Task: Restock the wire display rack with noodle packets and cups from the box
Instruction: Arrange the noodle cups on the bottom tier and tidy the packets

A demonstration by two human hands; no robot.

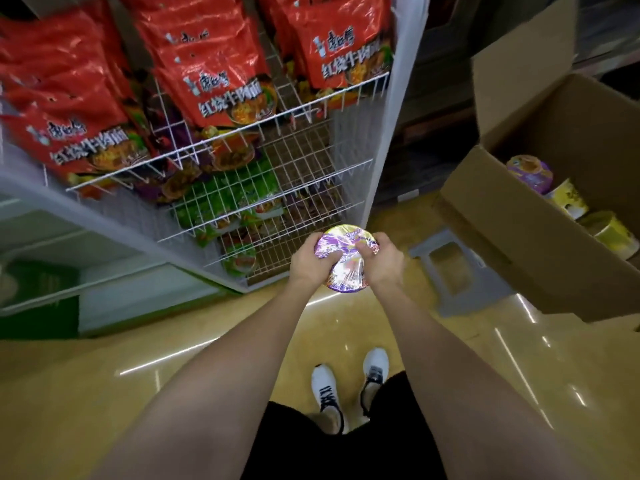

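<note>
Purple noodle cup (346, 259), gripped from both sides by left hand (311, 263) and right hand (382, 261), fingers curled round rim, held low before wire rack (304, 157), probably for lower shelf; box (512, 233) at right.

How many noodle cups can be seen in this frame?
4: a purple cup held by both hands near the wire rack; one purple and two yellow in the box. More may be hidden inside.

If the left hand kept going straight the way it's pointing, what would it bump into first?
Probably the wire display rack: the left hand, holding the purple noodle cup with the right hand, points toward its lowest basket, though depth is unclear.
</note>
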